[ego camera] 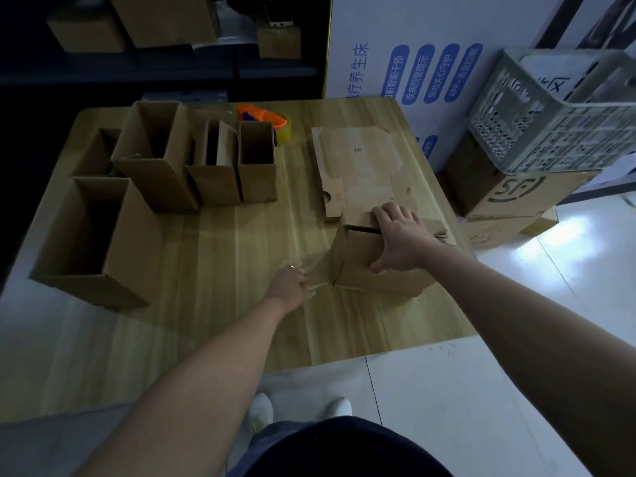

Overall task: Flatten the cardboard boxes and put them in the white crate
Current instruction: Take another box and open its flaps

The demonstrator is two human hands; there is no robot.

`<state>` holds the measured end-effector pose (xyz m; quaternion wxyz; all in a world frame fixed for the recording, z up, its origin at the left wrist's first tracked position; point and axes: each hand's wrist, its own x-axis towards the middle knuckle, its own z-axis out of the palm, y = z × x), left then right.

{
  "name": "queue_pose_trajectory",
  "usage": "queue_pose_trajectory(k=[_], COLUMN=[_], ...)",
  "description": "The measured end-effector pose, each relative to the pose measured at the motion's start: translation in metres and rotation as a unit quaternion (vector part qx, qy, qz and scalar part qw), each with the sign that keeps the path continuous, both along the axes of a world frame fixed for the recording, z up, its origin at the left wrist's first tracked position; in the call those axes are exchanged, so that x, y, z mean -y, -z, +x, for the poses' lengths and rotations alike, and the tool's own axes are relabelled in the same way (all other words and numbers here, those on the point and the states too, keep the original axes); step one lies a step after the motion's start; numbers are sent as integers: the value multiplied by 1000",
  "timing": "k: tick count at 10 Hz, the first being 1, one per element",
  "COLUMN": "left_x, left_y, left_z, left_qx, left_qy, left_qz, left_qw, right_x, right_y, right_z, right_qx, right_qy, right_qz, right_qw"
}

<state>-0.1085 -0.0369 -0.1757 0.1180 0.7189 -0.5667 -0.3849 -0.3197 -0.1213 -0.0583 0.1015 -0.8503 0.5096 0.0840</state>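
2 hands work on 1 small box (pixel 378 266) near the table (pixel 223 304) front edge: left hand (pixel 292 284) is clenched on clear tape (pixel 311 266) stuck to the box side, right hand (pixel 395 235) presses spread on its top. Beyond it, 1 flattened box (pixel 361 166) lies on the wood. Approx 6 open boxes (pixel 155 156) stand at left w/ a tape dispenser (pixel 272 123). The white crate (pixel 557 111) sits far right on stacked cartons, so most work is left. Room is dim, floor pale.

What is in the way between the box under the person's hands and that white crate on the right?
Nothing visible blocks it. The box sits near the table's right edge, under the right hand. The white crate stands off the table on stacked cartons, its top open.
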Motion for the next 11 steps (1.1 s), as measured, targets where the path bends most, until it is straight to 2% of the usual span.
queue_pose_trajectory(k=[1, 4, 7, 9, 11], left_x=[1, 12, 6, 7, 4], left_y=[-4, -3, 2, -5, -2], left_z=[4, 2, 0, -3, -8], left_qx=[-64, -106, -29, 83, 92], left_qy=[-39, -240, -168, -173, -160], left_qz=[33, 29, 79, 62, 42], left_qw=[997, 965, 982, 980, 982], right_x=[3, -4, -4, -3, -1], right_y=[-2, -2, -4, -6, -6], right_z=[3, 5, 6, 6, 6], right_qx=[-12, -17, -17, -14, -13], right_qy=[9, 23, 31, 33, 34], right_qz=[8, 6, 13, 20, 28], right_qw=[1000, 1000, 999, 999, 999])
